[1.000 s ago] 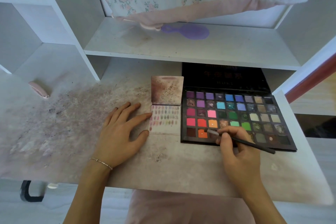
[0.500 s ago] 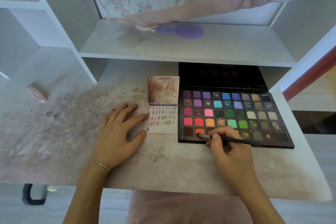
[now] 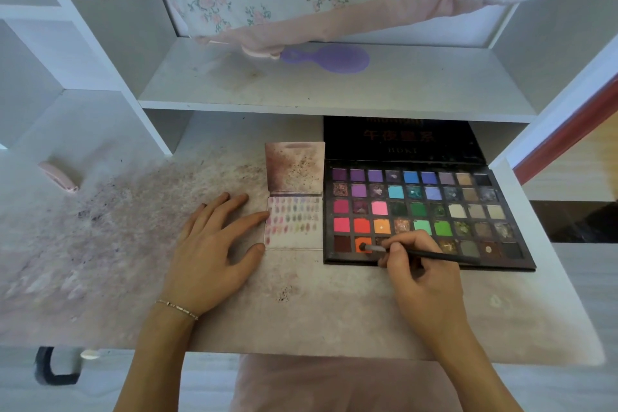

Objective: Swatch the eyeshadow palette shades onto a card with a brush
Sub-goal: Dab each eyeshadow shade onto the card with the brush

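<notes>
White shelving frames your powder-stained bench (image 3: 100,244). Your right hand (image 3: 421,281), pinching the brush (image 3: 418,252), has shifted its tip leftward into the palette's (image 3: 521,256) orange pan (image 3: 363,243): loading pigment. Left hand (image 3: 214,247) stays flat, steadying the card (image 3: 294,222).

Palette lid (image 3: 401,140): red Chinese characters "午夜", rest blurred; small print unreadable.

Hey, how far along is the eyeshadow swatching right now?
Well underway. The card already carries several rows of small swatches, with bare space along its bottom. In hand: the right hand holds the brush with its tip in the orange pan of the palette's bottom row, while the left hand steadies the card's edge. Left: swatching that orange and any shades remaining.
</notes>
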Tool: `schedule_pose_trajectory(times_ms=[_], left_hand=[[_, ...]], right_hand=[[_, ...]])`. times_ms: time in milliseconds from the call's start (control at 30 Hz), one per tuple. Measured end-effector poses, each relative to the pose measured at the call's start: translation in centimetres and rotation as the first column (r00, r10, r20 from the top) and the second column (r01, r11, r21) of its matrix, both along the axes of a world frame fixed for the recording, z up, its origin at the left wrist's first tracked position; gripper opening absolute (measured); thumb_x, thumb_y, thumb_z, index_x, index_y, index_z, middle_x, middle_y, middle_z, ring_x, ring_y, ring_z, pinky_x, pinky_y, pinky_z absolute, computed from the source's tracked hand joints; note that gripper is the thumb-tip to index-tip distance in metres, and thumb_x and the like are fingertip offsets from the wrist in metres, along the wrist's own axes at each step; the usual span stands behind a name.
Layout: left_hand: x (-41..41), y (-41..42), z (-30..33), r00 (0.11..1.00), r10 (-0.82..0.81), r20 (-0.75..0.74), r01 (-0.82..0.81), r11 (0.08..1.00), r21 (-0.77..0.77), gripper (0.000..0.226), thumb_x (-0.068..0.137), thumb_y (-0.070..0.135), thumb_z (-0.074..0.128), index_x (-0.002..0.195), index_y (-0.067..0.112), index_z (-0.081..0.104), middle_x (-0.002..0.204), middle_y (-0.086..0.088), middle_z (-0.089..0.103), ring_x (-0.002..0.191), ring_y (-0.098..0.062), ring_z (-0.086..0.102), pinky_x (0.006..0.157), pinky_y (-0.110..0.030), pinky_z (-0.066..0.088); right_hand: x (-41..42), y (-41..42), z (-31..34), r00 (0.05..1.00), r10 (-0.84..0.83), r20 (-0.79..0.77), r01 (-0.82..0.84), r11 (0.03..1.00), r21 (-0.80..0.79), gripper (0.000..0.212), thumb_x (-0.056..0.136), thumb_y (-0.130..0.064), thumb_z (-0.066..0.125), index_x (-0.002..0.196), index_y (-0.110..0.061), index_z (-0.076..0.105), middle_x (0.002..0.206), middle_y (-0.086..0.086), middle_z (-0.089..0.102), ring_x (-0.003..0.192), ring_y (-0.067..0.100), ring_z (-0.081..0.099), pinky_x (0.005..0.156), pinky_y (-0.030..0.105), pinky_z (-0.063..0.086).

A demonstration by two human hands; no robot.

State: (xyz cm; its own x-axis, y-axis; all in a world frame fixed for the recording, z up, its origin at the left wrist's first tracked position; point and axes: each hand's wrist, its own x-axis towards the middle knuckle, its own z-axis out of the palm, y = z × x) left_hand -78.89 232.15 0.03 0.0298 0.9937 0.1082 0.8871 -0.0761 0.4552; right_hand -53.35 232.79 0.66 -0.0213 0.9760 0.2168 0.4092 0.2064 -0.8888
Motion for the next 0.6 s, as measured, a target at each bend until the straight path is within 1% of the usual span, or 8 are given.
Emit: schedule_pose_trajectory(times_ms=[67,167,233,333,367,500,533,600], left_hand=[[0.0,0.0,0.0,1.000,0.000,-0.001,0.000,1.000,0.001,0.057,0.074,0.059,0.030,0.124,0.039,0.048,0.143,0.004,0.038,0.137,-0.016,0.022,0.113,-0.040,0.013],[0.0,0.0,0.0,1.000,0.000,0.003,0.000,1.000,0.005,0.057,0.074,0.058,0.030,0.124,0.040,0.048,0.142,0.004,0.038,0.137,-0.016,0.022,0.113,-0.040,0.013],[0.0,0.0,0.0,1.000,-0.001,0.000,0.001,1.000,0.006,0.057,0.074,0.058,0.030,0.124,0.039,0.048,0.142,0.004,0.038,0.137,-0.016,0.022,0.113,-0.040,0.013],[0.0,0.0,0.0,1.000,0.002,0.002,-0.002,1.000,0.005,0.057,0.073,0.058,0.030,0.124,0.039,0.049,0.142,0.004,0.039,0.137,-0.017,0.023,0.113,-0.041,0.014],[0.0,0.0,0.0,1.000,0.004,0.001,-0.004,1.000,0.003,0.058,0.073,0.059,0.030,0.124,0.039,0.049,0.142,0.005,0.039,0.137,-0.017,0.023,0.113,-0.041,0.014],[0.0,-0.1,0.1,1.000,0.003,0.003,-0.003,1.000,-0.007,0.055,0.073,0.060,0.028,0.124,0.044,0.044,0.143,0.006,0.037,0.138,-0.014,0.020,0.113,-0.036,0.008],[0.0,-0.1,0.1,1.000,0.001,0.004,-0.001,1.000,-0.010,0.055,0.073,0.060,0.028,0.124,0.044,0.043,0.143,0.006,0.036,0.138,-0.014,0.020,0.113,-0.036,0.008],[0.0,-0.1,0.1,1.000,-0.001,0.001,0.001,1.000,-0.003,0.057,0.073,0.059,0.029,0.124,0.042,0.046,0.143,0.006,0.037,0.138,-0.015,0.020,0.114,-0.037,0.008]], right_hand=[[0.0,0.0,0.0,1.000,-0.004,0.007,0.004,1.000,0.000,0.030,0.086,-0.004,0.053,0.072,-0.030,0.053,0.068,-0.005,0.059,0.069,0.010,0.056,0.057,0.020,0.046],[0.0,0.0,0.1,1.000,0.003,-0.005,-0.003,1.000,0.000,0.017,0.081,-0.015,0.049,0.070,-0.026,0.054,0.066,-0.003,0.058,0.066,0.012,0.055,0.054,0.022,0.045],[0.0,0.0,0.2,0.999,0.001,-0.033,-0.001,1.000,0.007,0.016,0.079,-0.015,0.047,0.071,-0.027,0.054,0.072,-0.005,0.059,0.068,0.012,0.056,0.055,0.021,0.045],[-0.3,0.1,0.4,0.994,0.029,-0.102,-0.030,1.000,-0.003,0.017,0.079,-0.014,0.047,0.074,-0.028,0.053,0.075,-0.007,0.060,0.069,0.008,0.058,0.058,0.014,0.047],[-0.5,0.2,0.5,0.991,0.036,-0.132,-0.039,0.999,-0.016,0.016,0.079,-0.015,0.047,0.074,-0.029,0.053,0.076,-0.007,0.060,0.068,0.009,0.058,0.059,0.014,0.047],[-2.1,0.4,0.5,0.983,0.065,-0.174,-0.075,0.996,-0.052,0.016,0.078,-0.020,0.050,0.076,-0.036,0.052,0.073,-0.001,0.062,0.062,0.015,0.056,0.056,0.024,0.047],[-2.6,0.4,0.4,0.982,0.086,-0.167,-0.097,0.994,-0.054,0.018,0.078,-0.021,0.051,0.076,-0.039,0.052,0.071,0.001,0.061,0.063,0.015,0.057,0.056,0.023,0.047],[-3.8,0.3,0.2,0.981,0.142,-0.134,-0.150,0.988,-0.047,0.021,0.079,-0.020,0.055,0.076,-0.041,0.052,0.071,-0.001,0.059,0.065,0.013,0.056,0.056,0.017,0.045]])
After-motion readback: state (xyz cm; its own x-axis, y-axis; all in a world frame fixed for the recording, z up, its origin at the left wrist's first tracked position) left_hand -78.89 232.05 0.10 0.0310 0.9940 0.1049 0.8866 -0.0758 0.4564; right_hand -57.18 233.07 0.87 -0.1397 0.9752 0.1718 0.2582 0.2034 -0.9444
